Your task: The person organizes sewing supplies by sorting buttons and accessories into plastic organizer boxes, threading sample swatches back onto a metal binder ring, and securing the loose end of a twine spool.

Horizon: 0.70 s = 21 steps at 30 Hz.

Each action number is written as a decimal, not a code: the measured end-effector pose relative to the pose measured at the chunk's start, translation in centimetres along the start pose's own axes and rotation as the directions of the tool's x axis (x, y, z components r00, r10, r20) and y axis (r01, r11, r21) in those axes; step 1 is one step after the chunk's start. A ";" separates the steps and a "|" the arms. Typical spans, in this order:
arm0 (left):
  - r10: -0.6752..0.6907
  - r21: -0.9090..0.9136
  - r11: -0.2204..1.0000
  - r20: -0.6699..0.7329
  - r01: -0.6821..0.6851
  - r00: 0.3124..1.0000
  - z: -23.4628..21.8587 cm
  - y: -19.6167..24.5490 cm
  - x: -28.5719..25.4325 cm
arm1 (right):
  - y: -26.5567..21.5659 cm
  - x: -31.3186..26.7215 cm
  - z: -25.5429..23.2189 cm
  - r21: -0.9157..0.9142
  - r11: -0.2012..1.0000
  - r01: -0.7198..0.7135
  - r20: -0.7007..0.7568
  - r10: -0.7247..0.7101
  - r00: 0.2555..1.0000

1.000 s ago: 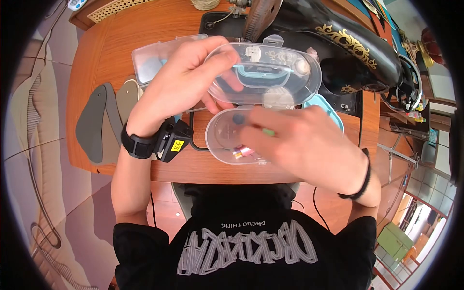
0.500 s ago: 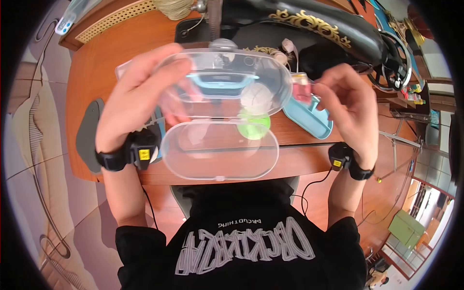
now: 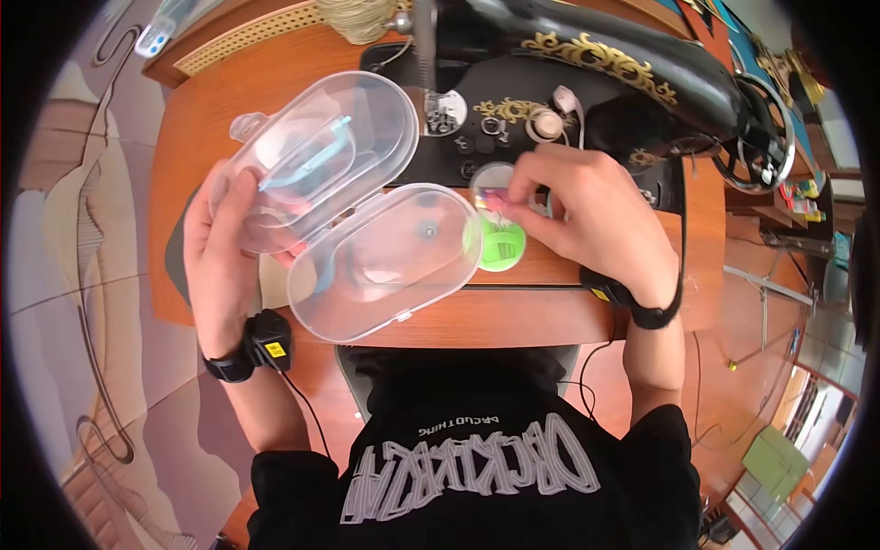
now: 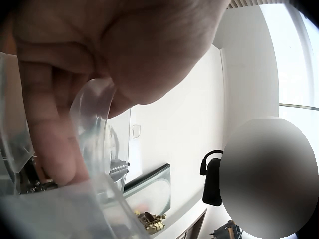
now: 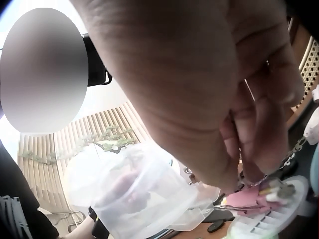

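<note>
My left hand [image 3: 220,243] grips one end of a hinged clear plastic case [image 3: 385,284], thumb over the rim of its raised half. The case lies spread apart and tilted, with a light blue handle [image 3: 316,156] on the upper half. In the left wrist view, fingers [image 4: 50,129] curl about the clear plastic. My right hand [image 3: 587,206] pinches a small pink item [image 3: 495,200], largely covered by the fingers; its exact kind I cannot tell. Just below that item is a round container with a bright green base [image 3: 501,247]. In the right wrist view, the pink item [image 5: 249,200] overlaps a round slotted piece [image 5: 269,221].
A black sewing machine [image 3: 605,69] with gold ornament stands at the back right. Small dark parts [image 3: 481,142] and a round white piece [image 3: 547,124] lie on its bed. A twine ball [image 3: 353,18] sits at the back. Behind my left hand is a grey flat piece [image 3: 177,261].
The right hand carried the pink item out of the clear case to the right, then back left over the green container. The left hand lowered and turned the case, tilting it leftward.
</note>
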<state>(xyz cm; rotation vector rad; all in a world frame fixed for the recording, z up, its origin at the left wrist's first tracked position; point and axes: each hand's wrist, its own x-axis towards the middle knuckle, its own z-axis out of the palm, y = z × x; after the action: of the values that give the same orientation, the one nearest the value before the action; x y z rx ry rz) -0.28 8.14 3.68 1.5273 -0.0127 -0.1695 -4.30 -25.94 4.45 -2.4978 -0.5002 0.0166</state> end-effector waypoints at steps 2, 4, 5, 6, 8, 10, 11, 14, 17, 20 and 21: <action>0.006 -0.007 1.000 -0.055 -0.007 0.998 0.3 -0.4 -0.9 | -0.3 -0.3 -0.2 0.070 0.997 -0.013 0.014 0.012 1.000; 0.012 -0.008 1.000 -0.042 -0.012 0.999 0.1 -0.5 -1.4 | 0.0 -0.6 -0.1 0.131 0.991 0.016 -0.029 -0.012 1.000; 0.015 -0.002 1.000 -0.045 -0.015 0.999 0.1 -0.6 -1.7 | -0.1 -0.6 -0.1 0.135 0.991 0.022 -0.032 -0.017 0.999; 0.006 -0.025 1.000 -0.050 -0.007 0.999 0.4 -0.7 -2.0 | -0.4 -0.6 -0.1 0.247 0.969 0.003 -0.035 0.005 0.999; -0.014 -0.073 0.997 -0.077 0.008 0.997 1.7 -0.5 -2.5 | -0.7 -0.8 -0.1 0.315 0.945 0.083 -0.070 -0.064 0.995; -0.036 -0.125 0.992 -0.049 0.030 0.998 2.3 -0.8 -3.0 | -0.8 -0.9 0.5 0.369 0.921 0.124 -0.077 -0.102 0.992; -0.054 -0.180 0.982 -0.022 0.049 0.998 2.4 -1.1 -3.2 | -0.6 -0.9 0.8 0.416 0.894 0.167 -0.085 -0.145 0.986; -0.065 -0.188 0.980 0.012 0.066 0.998 2.9 -1.8 -3.9 | 0.0 -0.9 1.8 0.394 0.886 0.243 -0.071 -0.234 0.970; -0.059 -0.170 0.984 -0.007 0.057 0.998 2.7 -2.6 -4.6 | 0.0 -1.1 2.1 0.404 0.877 0.260 -0.035 -0.270 0.962; 0.002 -0.238 0.971 -0.035 -0.010 0.999 2.8 -3.1 -5.5 | -0.3 -1.1 2.5 0.430 0.872 0.234 -0.021 -0.250 0.968; 0.014 -0.241 0.970 -0.029 -0.021 0.999 2.8 -3.1 -5.8 | -0.3 -1.2 2.7 0.430 0.872 0.236 -0.020 -0.252 0.968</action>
<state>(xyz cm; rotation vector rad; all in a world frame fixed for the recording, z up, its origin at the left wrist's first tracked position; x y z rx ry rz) -6.66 5.91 1.26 1.2856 0.0154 -0.1310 -5.84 -24.64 2.30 -1.9916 -0.7390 0.0677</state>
